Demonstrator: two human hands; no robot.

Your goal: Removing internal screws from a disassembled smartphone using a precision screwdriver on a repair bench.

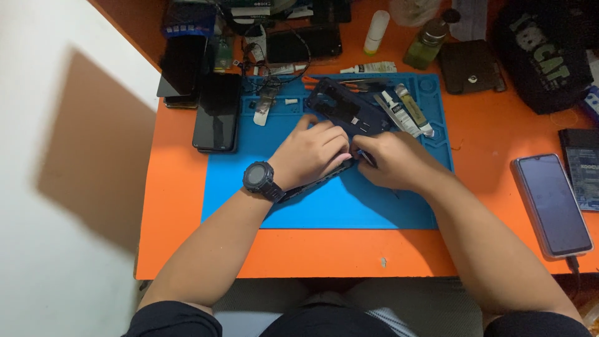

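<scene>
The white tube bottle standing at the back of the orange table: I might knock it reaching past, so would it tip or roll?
The white tube bottle looks tall and narrow on a small base, so a nudge would probably tip it. Its round body would then likely roll on the smooth orange table. It seems to be light plastic, unlikely to break.

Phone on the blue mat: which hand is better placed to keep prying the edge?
Right, probably. The right hand pinches a thin tool at the end of the phone, while the left hand lies flat on it, pinning it to the blue mat.
</scene>
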